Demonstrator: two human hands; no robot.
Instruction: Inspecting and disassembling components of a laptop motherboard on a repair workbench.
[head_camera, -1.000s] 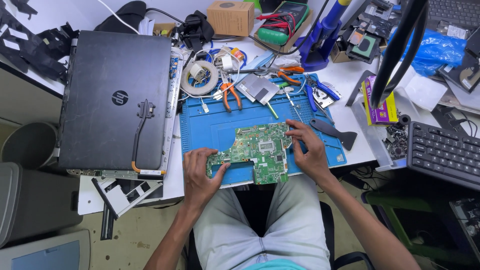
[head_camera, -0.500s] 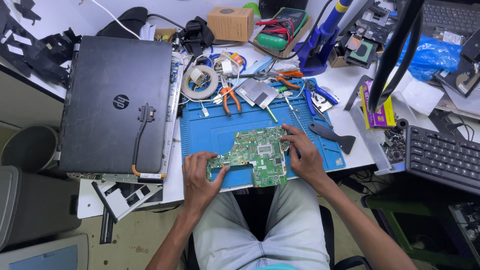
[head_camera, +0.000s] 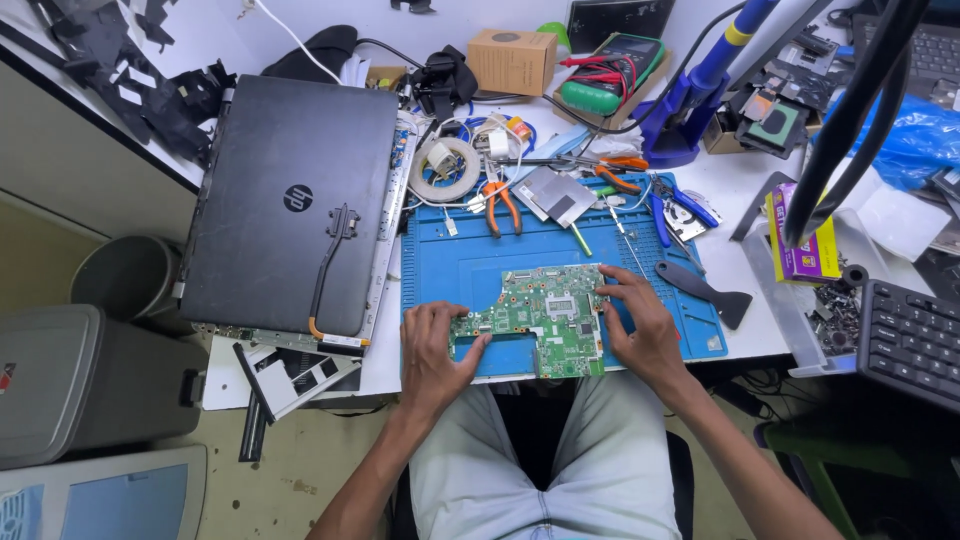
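Observation:
A green laptop circuit board lies on a blue work mat at the table's front edge. My left hand grips the board's left end, thumb on top. My right hand holds its right edge, fingers spread over the corner. Both hands rest low over the mat, just above my lap.
A closed black laptop with a copper heat pipe on it lies left of the mat. Orange-handled pliers, a tape roll, a black pry tool, a multimeter and a keyboard surround it. A grey bin stands below left.
The board and both hands have stayed nearly in place on the mat; my right hand's fingers have shifted slightly along the board's right edge.

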